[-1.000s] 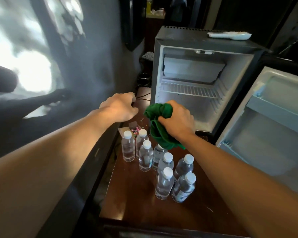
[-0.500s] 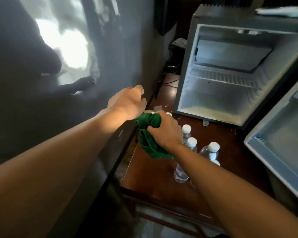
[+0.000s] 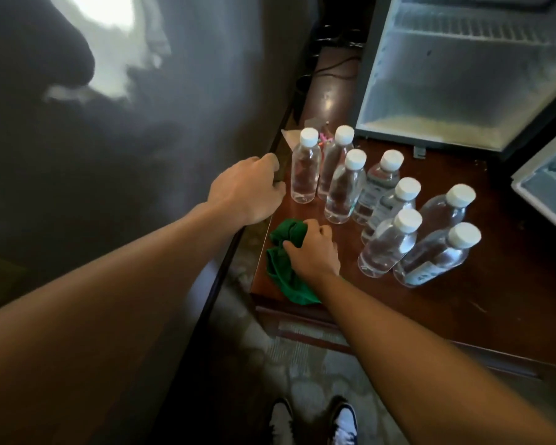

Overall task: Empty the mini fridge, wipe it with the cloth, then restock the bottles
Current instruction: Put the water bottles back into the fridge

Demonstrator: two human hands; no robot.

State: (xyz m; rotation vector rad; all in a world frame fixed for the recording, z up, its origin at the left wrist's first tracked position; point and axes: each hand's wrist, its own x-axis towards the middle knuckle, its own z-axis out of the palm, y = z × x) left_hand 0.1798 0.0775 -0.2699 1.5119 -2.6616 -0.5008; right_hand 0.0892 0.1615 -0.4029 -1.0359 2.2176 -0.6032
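Observation:
The mini fridge (image 3: pixel 456 101) stands open and holds nothing at the top right of the dark wooden table (image 3: pixel 495 300); its door (image 3: pixel 546 191) swings out at the right edge. Several clear water bottles (image 3: pixel 389 200) with white caps stand grouped on the table in front of it. My right hand (image 3: pixel 315 252) presses the crumpled green cloth (image 3: pixel 283 268) onto the table's front left corner, left of the bottles. My left hand (image 3: pixel 247 187) rests curled on the dark edge of a glossy panel beside the table, holding nothing.
A glossy dark panel (image 3: pixel 109 155) runs along the left, right next to the table. Small papers and pink bits (image 3: pixel 289 136) lie behind the bottles. Black cables (image 3: pixel 334 65) trail at the back. My shoes (image 3: pixel 312 422) show on the patterned floor below.
My right hand has come down from in front of the fridge and set the green cloth on the table's corner. The view has tilted downward. My left hand has dropped onto the panel's edge.

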